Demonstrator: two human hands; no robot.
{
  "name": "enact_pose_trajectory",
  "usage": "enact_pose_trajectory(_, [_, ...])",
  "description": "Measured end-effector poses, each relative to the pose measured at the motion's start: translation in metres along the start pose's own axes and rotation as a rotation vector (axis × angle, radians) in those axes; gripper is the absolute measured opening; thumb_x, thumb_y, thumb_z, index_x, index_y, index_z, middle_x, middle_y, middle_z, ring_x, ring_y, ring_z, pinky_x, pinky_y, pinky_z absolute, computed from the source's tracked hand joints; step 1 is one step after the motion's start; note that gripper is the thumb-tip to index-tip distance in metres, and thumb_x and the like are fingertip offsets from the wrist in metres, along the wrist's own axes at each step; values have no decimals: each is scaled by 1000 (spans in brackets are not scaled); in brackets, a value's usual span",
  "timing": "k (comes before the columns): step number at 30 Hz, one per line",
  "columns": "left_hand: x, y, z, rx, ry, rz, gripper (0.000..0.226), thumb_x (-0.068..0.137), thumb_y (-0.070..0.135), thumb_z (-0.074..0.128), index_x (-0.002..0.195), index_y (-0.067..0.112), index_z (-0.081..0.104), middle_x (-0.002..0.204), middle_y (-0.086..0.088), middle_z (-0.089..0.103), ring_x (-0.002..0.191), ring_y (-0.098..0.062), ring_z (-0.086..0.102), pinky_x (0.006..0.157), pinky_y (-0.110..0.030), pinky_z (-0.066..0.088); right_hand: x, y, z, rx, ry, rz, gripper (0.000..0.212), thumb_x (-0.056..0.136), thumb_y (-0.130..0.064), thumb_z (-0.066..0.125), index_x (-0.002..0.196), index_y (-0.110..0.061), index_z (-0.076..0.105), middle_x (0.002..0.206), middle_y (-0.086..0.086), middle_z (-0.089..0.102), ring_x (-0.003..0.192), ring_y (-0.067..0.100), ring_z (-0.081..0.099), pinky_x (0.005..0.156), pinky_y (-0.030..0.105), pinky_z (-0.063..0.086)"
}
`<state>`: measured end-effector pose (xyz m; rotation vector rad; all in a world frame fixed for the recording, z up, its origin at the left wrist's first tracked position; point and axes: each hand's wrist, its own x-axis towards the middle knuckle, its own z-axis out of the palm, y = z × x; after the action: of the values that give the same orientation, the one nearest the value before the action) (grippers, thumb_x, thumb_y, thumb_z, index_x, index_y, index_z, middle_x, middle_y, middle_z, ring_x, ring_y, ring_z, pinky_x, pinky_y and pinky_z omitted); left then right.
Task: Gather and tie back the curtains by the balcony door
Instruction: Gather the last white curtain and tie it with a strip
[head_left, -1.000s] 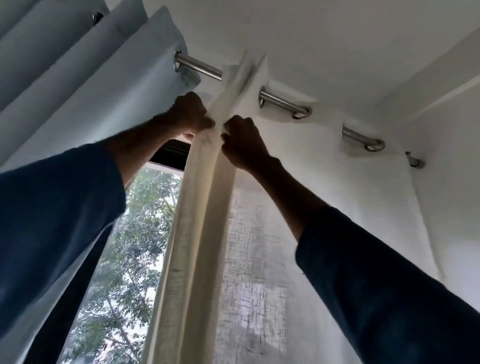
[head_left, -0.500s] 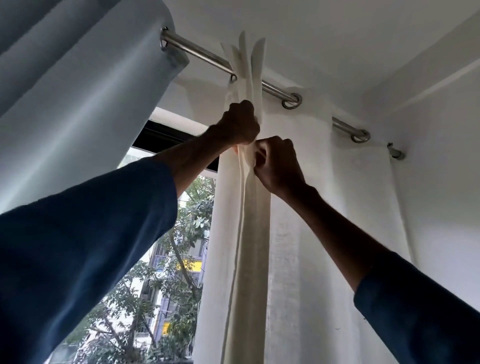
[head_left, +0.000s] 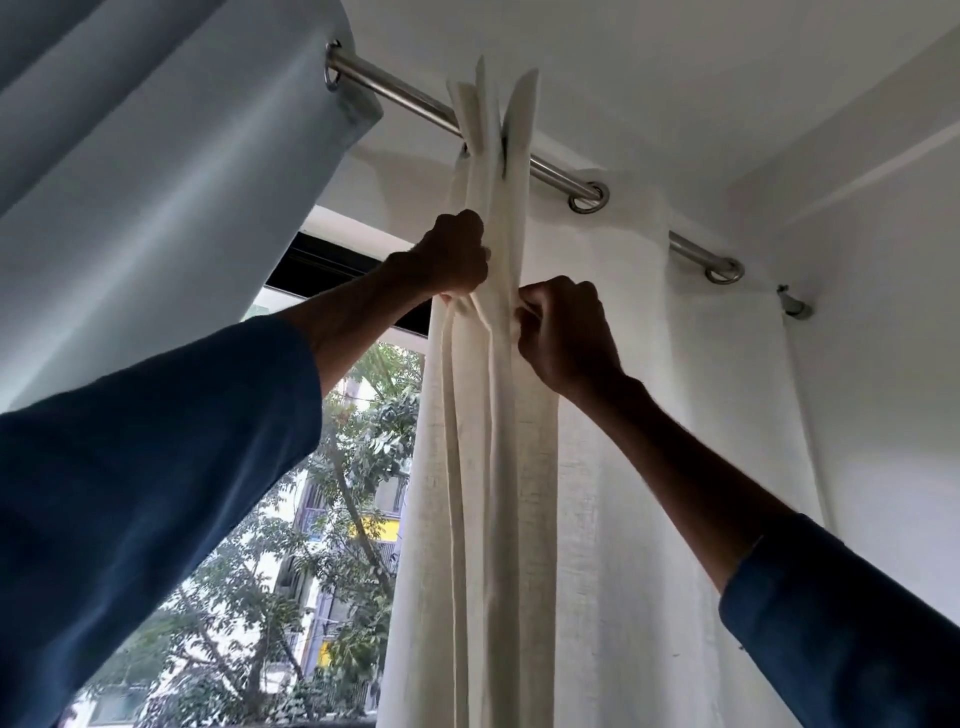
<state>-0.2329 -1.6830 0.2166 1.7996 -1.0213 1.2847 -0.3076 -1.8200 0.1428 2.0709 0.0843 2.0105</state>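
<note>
Both hands are raised high, working the cream curtain (head_left: 483, 415) just below the metal rod (head_left: 415, 104). The left hand (head_left: 452, 257) is closed in a grip on the outer edge of the gathered folds. The right hand (head_left: 563, 332) is closed too, pinching the fold on the other side, so the bunch is pressed between them. The left hand sits slightly higher than the right.

The bunch of folds runs straight up and down, from the rod to below the frame, and its top sticks up past the rod. To the right of the right hand the rest of the cream curtain still hangs flat and spread, threaded by rings (head_left: 589, 197) along the rod toward the wall bracket (head_left: 795, 306). That loose cloth lies on the right hand's side, so the right hand looks best placed to draw in the next fold while the left keeps the bunch together.

A blue-grey curtain (head_left: 171, 171) hangs at the left, well apart from the hands. No tie or cord is visible, so tying seems some way off
</note>
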Motion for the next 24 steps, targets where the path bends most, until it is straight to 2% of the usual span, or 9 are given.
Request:
enact_pose_trajectory(2, [-2,8,-4,-80,-5,-22,18,100,17,48,103,-1,49,80,-11,48,63,-27,62,42,-24,50,1,-9,9,-20,-17,-46,21,94,-15,57,73,-13,55,78,11,62,80,34,55,64,30,29])
enact_pose_trajectory(4, [-2,15,-8,-96,-4,1,14,97,14,49,97,1,44,81,-11,46,60,-25,58,34,-23,45,0,-16,16,-25,-26,-68,19,94,-14,54,76,-15,49,86,16,64,85,35,57,67,30,31])
enact_pose_trajectory(8, [1,16,-11,-96,-6,0,35,102,26,45,120,-4,49,117,-26,55,88,-33,62,47,-25,45,-3,-21,22,-15,-8,-112,26,92,-13,54,73,-17,37,73,12,56,70,32,52,64,31,34])
enact_pose_trajectory(10, [1,17,-10,-104,15,-7,48,106,36,38,133,-3,47,133,-27,53,109,-35,58,66,-29,48,-6,-24,23,-1,8,-152,24,92,-13,54,73,-16,39,67,9,49,65,31,46,66,30,34])
enact_pose_trajectory(13, [-3,14,-1,-106,39,8,61,99,51,51,126,-3,52,119,-19,59,109,-32,59,75,-29,45,-13,-24,25,32,36,-193,30,100,-27,49,82,-6,61,74,7,66,68,29,61,69,28,44])
enact_pose_trajectory(15, [-5,13,10,-31,36,32,56,90,36,69,124,-4,49,124,-22,56,115,-37,57,81,-34,45,-18,-20,21,57,7,-188,43,103,-37,40,93,-8,70,87,7,76,73,22,70,75,34,55])
enact_pose_trajectory(18, [-6,5,24,69,21,73,41,86,8,64,120,-7,46,128,-26,49,120,-43,52,80,-33,40,-27,5,18,39,49,-146,41,102,-36,42,84,-13,69,80,3,74,68,19,69,73,38,57])
enact_pose_trajectory(21, [-2,-5,24,77,54,94,34,89,8,59,118,-6,47,129,-26,47,119,-42,50,79,-31,37,-34,42,13,-54,224,52,25,98,-35,53,95,-14,66,94,3,70,86,23,67,81,32,52])
enact_pose_trajectory(24, [2,-11,24,72,40,95,33,92,10,56,121,-5,46,133,-25,45,123,-40,48,84,-30,38,-36,84,9,-108,221,381,60,92,-50,62,132,-5,52,132,13,53,122,29,54,94,36,45])
